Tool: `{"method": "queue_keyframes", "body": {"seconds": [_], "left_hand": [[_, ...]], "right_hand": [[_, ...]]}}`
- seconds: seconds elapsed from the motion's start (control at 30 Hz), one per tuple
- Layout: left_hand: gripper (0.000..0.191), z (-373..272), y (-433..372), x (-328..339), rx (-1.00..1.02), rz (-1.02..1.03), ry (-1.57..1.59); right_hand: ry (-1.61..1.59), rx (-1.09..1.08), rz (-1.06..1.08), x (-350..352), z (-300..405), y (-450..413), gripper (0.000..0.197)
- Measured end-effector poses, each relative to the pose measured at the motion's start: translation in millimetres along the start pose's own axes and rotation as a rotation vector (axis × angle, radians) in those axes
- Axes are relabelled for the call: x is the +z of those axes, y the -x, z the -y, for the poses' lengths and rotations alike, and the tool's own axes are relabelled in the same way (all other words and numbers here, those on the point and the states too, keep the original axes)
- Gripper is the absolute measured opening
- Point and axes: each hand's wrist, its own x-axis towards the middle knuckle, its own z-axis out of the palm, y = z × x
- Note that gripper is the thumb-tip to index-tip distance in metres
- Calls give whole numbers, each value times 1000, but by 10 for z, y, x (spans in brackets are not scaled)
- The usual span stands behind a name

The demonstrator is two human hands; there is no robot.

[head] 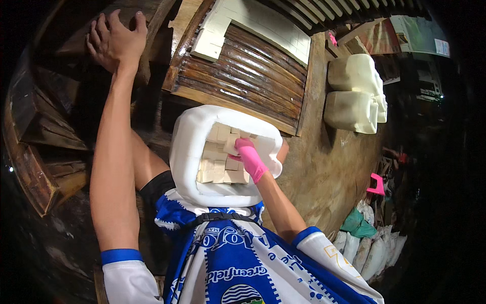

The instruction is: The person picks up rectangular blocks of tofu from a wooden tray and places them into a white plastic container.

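In my lap sits a white plastic container (186, 133), like a jerrycan with one side cut away. Pale tofu-like blocks (214, 171) are packed in layers inside it. My right hand (248, 155), in a pink glove, reaches into the container with its fingers closed around one pale block (231, 144). My bare left hand (117, 43) is stretched far forward at the upper left, palm down over dark wood, its fingers spread and holding nothing. Ahead of the container lies a wet slatted wooden rack (243, 72), with pale blocks (265, 32) in rows along its far and left sides.
Several cut plastic containers (349, 110) stand on the brown floor (303, 182) at right. Another slatted rack (341, 11) is at the top. Filled sacks (372, 250), a green bag (358, 222) and a pink plastic stool (376, 185) are at lower right. Wooden structures (41, 174) border the left.
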Motion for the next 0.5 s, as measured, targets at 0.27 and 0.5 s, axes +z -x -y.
{"method": "queue_keyframes", "body": {"seconds": [0.27, 0.5], "left_hand": [[59, 17, 6, 5, 28, 27, -68], [60, 21, 28, 20, 24, 17, -85]], "right_hand": [[-30, 94, -259, -149, -277, -78, 39], [-111, -103, -162, -185, -445, -285, 52]]}}
